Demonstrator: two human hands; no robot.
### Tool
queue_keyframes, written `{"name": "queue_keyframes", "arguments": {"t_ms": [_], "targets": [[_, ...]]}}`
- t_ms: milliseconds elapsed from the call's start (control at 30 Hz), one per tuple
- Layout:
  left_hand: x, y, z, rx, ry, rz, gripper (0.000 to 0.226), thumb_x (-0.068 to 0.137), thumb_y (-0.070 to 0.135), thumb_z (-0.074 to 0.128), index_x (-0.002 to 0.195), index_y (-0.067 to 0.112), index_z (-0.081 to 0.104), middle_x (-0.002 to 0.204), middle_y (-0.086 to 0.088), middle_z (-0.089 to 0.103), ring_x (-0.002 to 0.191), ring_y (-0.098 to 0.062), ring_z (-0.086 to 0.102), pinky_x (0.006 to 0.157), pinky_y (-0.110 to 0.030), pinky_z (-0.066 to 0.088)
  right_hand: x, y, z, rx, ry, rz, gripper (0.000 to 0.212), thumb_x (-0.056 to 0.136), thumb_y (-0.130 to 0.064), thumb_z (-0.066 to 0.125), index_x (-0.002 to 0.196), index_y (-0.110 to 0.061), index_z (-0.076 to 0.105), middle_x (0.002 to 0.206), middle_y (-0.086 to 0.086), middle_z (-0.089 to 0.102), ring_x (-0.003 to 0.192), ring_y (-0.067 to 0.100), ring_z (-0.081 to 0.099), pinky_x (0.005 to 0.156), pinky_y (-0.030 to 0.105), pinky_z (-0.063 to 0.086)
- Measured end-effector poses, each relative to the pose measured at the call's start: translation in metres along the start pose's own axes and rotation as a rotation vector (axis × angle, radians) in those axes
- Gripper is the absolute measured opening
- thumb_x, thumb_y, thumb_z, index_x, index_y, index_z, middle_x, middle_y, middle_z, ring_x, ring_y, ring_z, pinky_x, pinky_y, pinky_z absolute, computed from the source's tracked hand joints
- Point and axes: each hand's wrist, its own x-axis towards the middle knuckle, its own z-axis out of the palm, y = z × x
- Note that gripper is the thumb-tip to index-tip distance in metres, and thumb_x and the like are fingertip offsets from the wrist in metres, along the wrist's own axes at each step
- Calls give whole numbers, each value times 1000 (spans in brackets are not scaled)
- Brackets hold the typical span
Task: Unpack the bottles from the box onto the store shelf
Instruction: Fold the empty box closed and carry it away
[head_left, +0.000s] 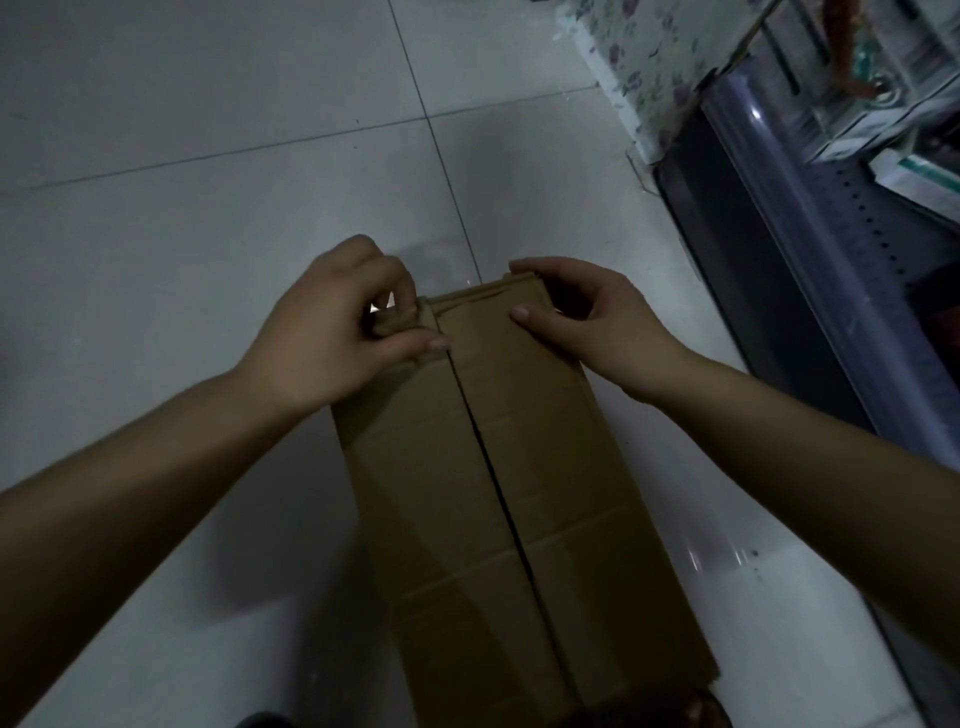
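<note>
Left hand (332, 332) is curled around the far left corner of the cardboard box (498, 467), fingers bent in and pinching the edge of the left top flap (410, 457), thumb lying flat across it and pointing at the centre seam (498, 483). Right hand (587, 322) is more spread out: fingers hooked over the far right corner, thumb pressed down on the right top flap (550, 431), a little gap showing between palm and box.

The box is a long brown one, sitting flat on the pale tiled floor (208, 156) and running from the far end, where both hands are, back toward the camera. Both flaps are down and meet along that dark seam, so it's basically closed. Can't see any bottles, whatever's inside is hidden.

Off to the right there's the store shelf (810, 249), dark base with a shiny front rail and a perforated deck, some white packages (914, 171) on it. A floral-patterned thing (639, 62) stands beyond the shelf's far end, can't tell what it is. Lighting's pretty dim overall.
</note>
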Motion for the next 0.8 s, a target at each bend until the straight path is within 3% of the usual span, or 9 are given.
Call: {"name": "queue_keyframes", "arguments": {"t_ms": [100, 233, 333, 400, 500, 700, 800], "targets": [[-1, 0, 3, -78, -4, -65, 50, 71, 64, 58, 108, 29, 55, 98, 10, 51, 80, 2, 48, 66, -11, 36, 7, -5, -1, -105, -7, 1, 49, 86, -26, 69, 132, -19, 55, 125, -2, 63, 113, 7, 60, 101, 27, 48], [-11, 7, 11, -40, -58, -161, 52, 82, 65, 47, 131, 50, 42, 126, 22, 54, 99, 2, 48, 73, -26, 44, 13, -7, 3, -196, 31, -4, 50, 83, -32, 70, 129, -18, 57, 124, -1, 64, 111, 9, 60, 99, 27, 49], [-13, 15, 18, -23, -24, -254, 54, 80, 70, 43, 131, 56, 38, 121, 25, 57, 100, -3, 52, 74, -29, 46, 14, -10, 9, -247, 45, -24, 49, 86, -34, 66, 132, -21, 55, 127, -3, 62, 105, 3, 56, 86, 9, 43], [-14, 17, 20, -32, -4, -303, 53, 80, 72, 47, 129, 55, 40, 118, 23, 60, 102, -8, 57, 77, -33, 51, 13, -12, 9, -282, 55, -35, 48, 87, -34, 65, 132, -22, 54, 127, -4, 61, 102, 2, 54, 81, 6, 40], [-17, 21, 20, -8, 11, -337, 50, 82, 68, 49, 129, 52, 43, 116, 18, 61, 104, -13, 58, 78, -37, 52, 10, -14, 7, -344, 56, -53, 51, 84, -37, 68, 131, -23, 55, 126, -5, 62, 101, 2, 54, 81, 6, 40], [-33, 8, 9, 47, 172, -449, 42, 85, 65, 49, 124, 49, 48, 107, 15, 63, 105, -18, 60, 73, -34, 47, -3, -10, -4, -432, 0, 2, 70, 76, -49, 71, 137, -23, 49, 134, -8, 57, 115, 2, 51, 101, 21, 39], [-41, 1, 2, 91, 227, -476, 43, 87, 63, 49, 126, 45, 48, 111, 10, 64, 106, -22, 60, 74, -37, 49, -8, -13, -14, -566, -12, -16, 71, 75, -52, 71, 137, -27, 47, 137, -9, 53, 115, -1, 45, 100, 21, 36]]}}
